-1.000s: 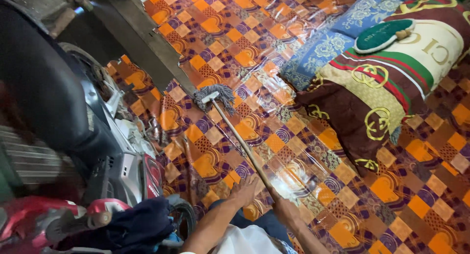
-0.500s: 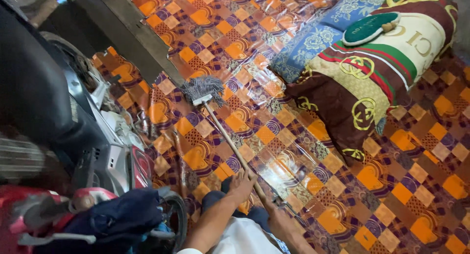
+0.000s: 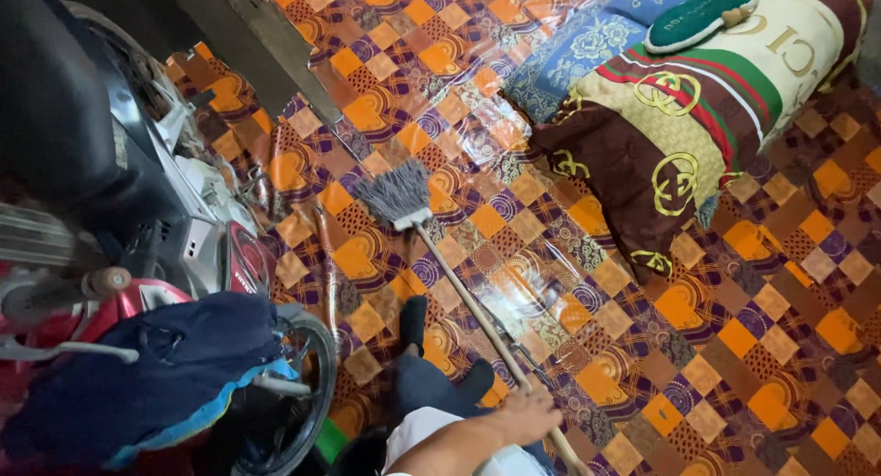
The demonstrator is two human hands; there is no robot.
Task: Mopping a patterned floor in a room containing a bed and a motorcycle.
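My left hand (image 3: 528,412) is closed around the lower part of a long wooden mop handle (image 3: 468,302), near the bottom edge of the view. The handle runs up and to the left to a grey string mop head (image 3: 396,193), which lies on the shiny orange, brown and purple checked floor covering (image 3: 734,347). My right hand is out of frame. My leg in dark trousers (image 3: 418,366) stands just left of the handle.
A parked motorbike (image 3: 184,246) fills the left side, with a dark blue garment (image 3: 156,366) draped over it. A folded brown, green and cream blanket (image 3: 697,118), a blue floral pillow (image 3: 587,49) and a green slipper (image 3: 697,22) lie at the upper right. A dark step (image 3: 248,35) crosses the upper left.
The mop head has slid down and right, toward me. My left hand has moved down the handle, and my right hand has dropped out of view.
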